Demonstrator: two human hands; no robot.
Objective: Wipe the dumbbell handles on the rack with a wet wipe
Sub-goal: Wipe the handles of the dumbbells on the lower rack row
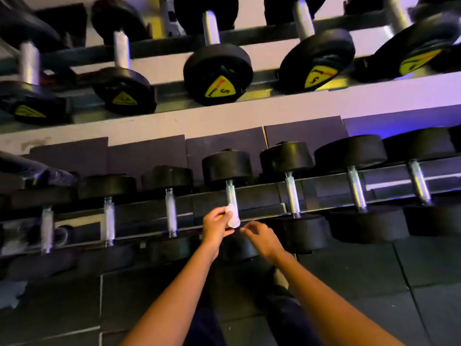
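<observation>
Left hand (215, 224) at frame centre, fingers curled around a white wet wipe (232, 216), pressing it on the lower end of a dumbbell handle (231, 196). Right hand (259, 237) just right of it, fingers loosely half-open, holding nothing, close to the wipe's bottom edge; contact unclear. That dumbbell sits mid lower rack (262, 196), with silver-handled neighbours on both sides. Upper rack (159, 49) across the top of frame carries dumbbells with yellow labels (220, 87). Dark floor mats (374, 270) below.

Bare forearms, no sleeves, dark trousers (287, 318)
</observation>
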